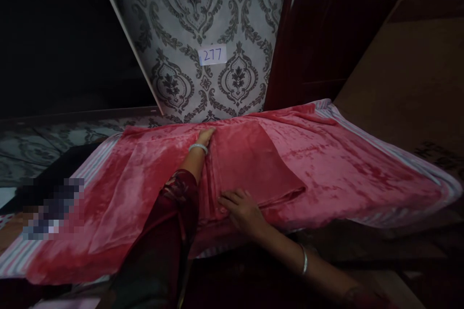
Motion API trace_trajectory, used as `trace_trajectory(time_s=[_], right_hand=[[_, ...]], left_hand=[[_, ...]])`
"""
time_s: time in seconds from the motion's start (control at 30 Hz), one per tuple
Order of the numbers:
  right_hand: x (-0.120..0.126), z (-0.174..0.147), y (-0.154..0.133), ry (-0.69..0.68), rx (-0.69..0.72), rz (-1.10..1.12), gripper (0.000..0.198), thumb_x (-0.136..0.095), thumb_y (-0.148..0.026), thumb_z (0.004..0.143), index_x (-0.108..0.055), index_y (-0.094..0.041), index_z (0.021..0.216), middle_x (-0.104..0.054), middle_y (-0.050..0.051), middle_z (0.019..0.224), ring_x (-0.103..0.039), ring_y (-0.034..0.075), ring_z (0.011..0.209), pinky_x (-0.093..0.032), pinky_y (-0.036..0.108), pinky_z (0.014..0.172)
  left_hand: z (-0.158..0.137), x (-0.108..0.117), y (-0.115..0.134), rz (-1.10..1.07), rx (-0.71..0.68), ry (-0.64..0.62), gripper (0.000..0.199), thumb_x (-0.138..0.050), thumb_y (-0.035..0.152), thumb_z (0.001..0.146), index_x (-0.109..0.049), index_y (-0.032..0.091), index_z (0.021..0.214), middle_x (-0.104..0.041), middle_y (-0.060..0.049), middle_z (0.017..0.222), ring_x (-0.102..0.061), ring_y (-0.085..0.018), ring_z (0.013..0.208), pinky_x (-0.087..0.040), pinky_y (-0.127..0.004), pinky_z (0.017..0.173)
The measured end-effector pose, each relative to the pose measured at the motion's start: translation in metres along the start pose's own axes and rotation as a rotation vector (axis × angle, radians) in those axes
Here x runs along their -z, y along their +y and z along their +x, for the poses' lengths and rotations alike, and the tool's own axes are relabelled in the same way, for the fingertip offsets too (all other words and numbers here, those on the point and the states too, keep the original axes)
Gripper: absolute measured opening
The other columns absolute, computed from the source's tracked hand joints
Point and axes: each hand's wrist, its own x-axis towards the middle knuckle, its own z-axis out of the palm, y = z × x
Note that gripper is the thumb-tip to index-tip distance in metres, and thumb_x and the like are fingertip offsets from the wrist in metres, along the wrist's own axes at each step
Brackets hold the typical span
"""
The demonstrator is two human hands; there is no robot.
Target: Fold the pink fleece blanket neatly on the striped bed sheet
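A folded red garment (250, 164) lies on a pink plush blanket (145, 178). Long creases run along its left side, and a small round spot like a button shows near its front left corner. My left hand (206, 136) is at the garment's far left corner, fingers together and closed on the fabric; the fingertips are partly hidden. At the near left corner rests my right hand (247, 213), its fingers stretched over the cloth and slightly apart. A silver bangle circles each wrist.
The blanket's striped border (395, 154) hangs over the edges. Behind stand a patterned wall with a paper marked 277 (212, 54), a dark screen (68, 38) and a dark red door (315, 34). A big cardboard box (409, 67) is on the right. A blurred patch (54, 207) covers something at left.
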Motion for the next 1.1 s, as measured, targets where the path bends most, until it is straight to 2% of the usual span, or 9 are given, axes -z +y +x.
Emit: trace_trajectory(time_s=[0.2,0.3,0.4,0.5,0.57,0.73,0.9,1.0,1.1], right_hand=[[0.014,0.002,-0.009,-0.100,-0.007,0.007,0.048,-0.060,-0.008,0.088,-0.066,-0.022,0.133,-0.068,0.012,0.131,-0.060,0.024,0.110,-0.051,0.040,0.090],[0.050,0.009,-0.002,-0.217,0.042,0.134,0.048,-0.065,-0.020,0.091,-0.062,-0.025,0.139,-0.067,0.009,0.134,-0.061,0.023,0.117,-0.050,0.037,0.099],[0.093,0.017,0.029,-0.110,-0.063,0.154,0.042,-0.058,-0.031,0.099,-0.062,-0.025,0.140,-0.068,0.009,0.134,-0.061,0.024,0.124,-0.049,0.039,0.104],[0.111,0.017,0.070,0.033,-0.246,-0.074,0.053,-0.056,-0.040,0.099,-0.055,-0.021,0.149,-0.055,0.015,0.151,-0.045,0.032,0.144,-0.035,0.054,0.118],[0.104,0.009,0.089,-0.019,-0.312,-0.193,0.061,-0.060,-0.046,0.097,-0.052,-0.020,0.151,-0.048,0.017,0.157,-0.034,0.036,0.150,-0.027,0.061,0.120],[0.071,-0.021,0.104,-0.183,-0.359,-0.178,0.057,-0.059,-0.048,0.097,-0.055,-0.024,0.149,-0.045,0.015,0.159,-0.034,0.035,0.150,-0.027,0.064,0.119],[0.103,-0.049,0.117,0.087,-0.456,0.136,0.047,-0.046,-0.037,0.100,-0.060,-0.024,0.143,-0.063,0.010,0.143,-0.055,0.026,0.134,-0.040,0.050,0.116],[0.123,-0.081,0.125,0.272,-0.607,0.211,0.052,-0.054,-0.036,0.092,-0.061,-0.021,0.141,-0.065,0.012,0.138,-0.060,0.028,0.128,-0.044,0.048,0.113],[0.121,-0.114,0.126,0.329,-0.636,0.287,0.065,-0.059,-0.032,0.084,-0.053,-0.020,0.148,-0.063,0.012,0.142,-0.063,0.027,0.123,-0.048,0.048,0.109]], left_hand=[[-0.001,-0.001,0.007,0.267,-0.012,0.176,0.030,-0.067,0.039,0.093,-0.067,0.016,0.113,-0.068,-0.009,0.115,-0.065,-0.022,0.104,-0.055,-0.042,0.091],[-0.003,-0.001,0.016,0.357,-0.057,0.181,0.029,-0.067,0.029,0.091,-0.067,0.013,0.114,-0.067,-0.016,0.121,-0.064,-0.029,0.114,-0.052,-0.048,0.098],[-0.015,-0.010,0.028,0.420,-0.179,0.156,0.040,-0.072,0.018,0.081,-0.067,0.012,0.120,-0.061,-0.023,0.137,-0.050,-0.037,0.137,-0.042,-0.049,0.112],[-0.046,-0.027,0.025,0.513,-0.414,-0.027,0.060,-0.078,0.022,0.076,-0.062,0.016,0.133,-0.046,-0.019,0.157,-0.026,-0.038,0.154,-0.019,-0.052,0.125],[-0.072,-0.036,0.012,0.584,-0.529,-0.219,0.062,-0.080,0.030,0.076,-0.062,0.018,0.135,-0.041,-0.018,0.161,-0.017,-0.041,0.156,-0.004,-0.060,0.126],[-0.110,-0.037,-0.022,0.596,-0.521,-0.391,0.058,-0.081,0.040,0.076,-0.066,0.026,0.131,-0.043,-0.014,0.161,-0.013,-0.043,0.157,0.007,-0.064,0.123],[-0.109,-0.035,-0.019,0.773,-0.550,-0.408,0.058,-0.076,0.042,0.083,-0.063,0.023,0.136,-0.043,-0.017,0.160,-0.016,-0.046,0.155,0.005,-0.068,0.123],[-0.108,-0.037,-0.010,0.942,-0.568,-0.435,0.059,-0.066,0.044,0.091,-0.057,0.019,0.144,-0.038,-0.019,0.163,-0.018,-0.047,0.154,-0.001,-0.071,0.122],[-0.111,-0.036,0.001,1.050,-0.607,-0.458,0.058,-0.056,0.040,0.097,-0.050,0.012,0.148,-0.037,-0.023,0.162,-0.024,-0.047,0.152,-0.011,-0.074,0.119]])
